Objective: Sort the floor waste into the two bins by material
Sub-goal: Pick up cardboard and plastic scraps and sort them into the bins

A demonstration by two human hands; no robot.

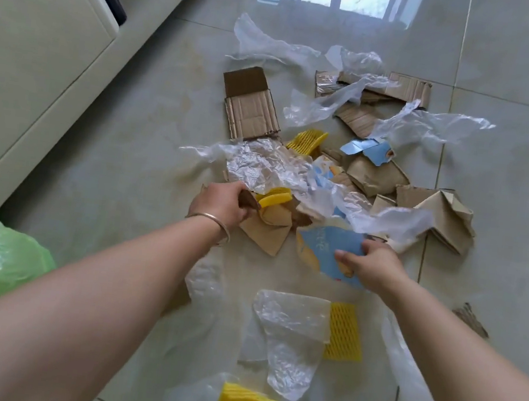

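Your left hand has its grip curled round a brown cardboard scrap; your right hand pinches a blue printed card piece, mid-frame on the floor. Both look light and stiff, so hold them by the edges. The clear plastic nearby is floppy and slippery.

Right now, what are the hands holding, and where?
The left hand grips a brown cardboard piece at its upper left edge. The right hand pinches the blue printed carton piece at its right edge.
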